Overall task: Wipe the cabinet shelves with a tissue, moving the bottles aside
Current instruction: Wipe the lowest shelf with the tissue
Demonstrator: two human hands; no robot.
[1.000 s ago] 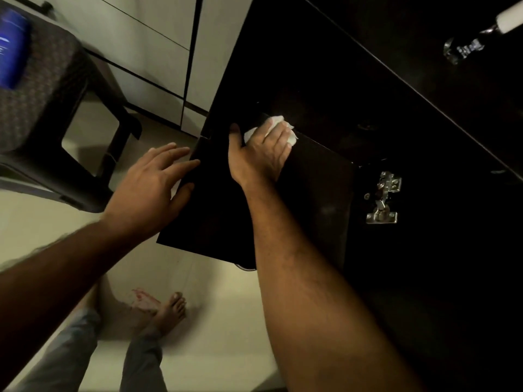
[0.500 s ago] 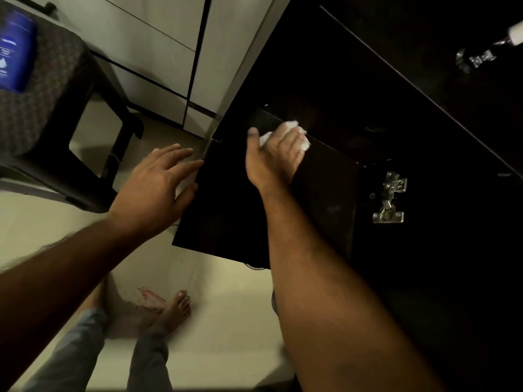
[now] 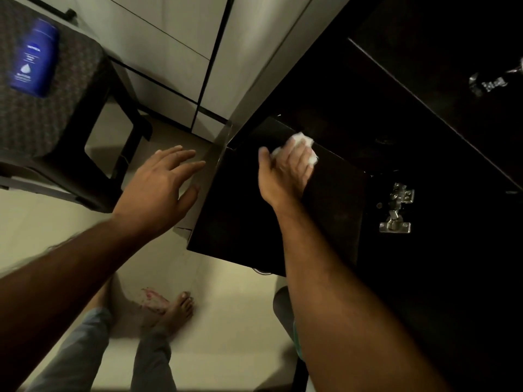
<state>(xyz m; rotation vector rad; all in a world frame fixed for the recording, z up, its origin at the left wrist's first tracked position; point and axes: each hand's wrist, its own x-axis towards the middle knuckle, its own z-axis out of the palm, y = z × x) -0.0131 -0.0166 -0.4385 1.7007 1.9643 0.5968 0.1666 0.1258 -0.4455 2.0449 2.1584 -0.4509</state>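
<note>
My right hand [image 3: 285, 171] presses a crumpled white tissue [image 3: 304, 145] flat against the dark cabinet shelf [image 3: 240, 216], near its far edge. My left hand [image 3: 161, 188] hovers with fingers spread, just left of the shelf's left edge, holding nothing. A blue lotion bottle [image 3: 34, 58] lies on its side on the dark stool [image 3: 56, 117] at the far left, well away from both hands. The cabinet interior is very dark, so little inside it can be made out.
A metal door hinge [image 3: 396, 207] is fixed to the dark panel right of the shelf. A shiny clear object [image 3: 489, 80] sits on an upper dark surface at far right. Pale wall panels [image 3: 169, 52] stand behind. My bare feet [image 3: 169, 306] are on the light floor below.
My right hand with the tissue has slid a little rightward along the shelf. My left hand has drifted off the shelf's left edge. The view has shifted right.
</note>
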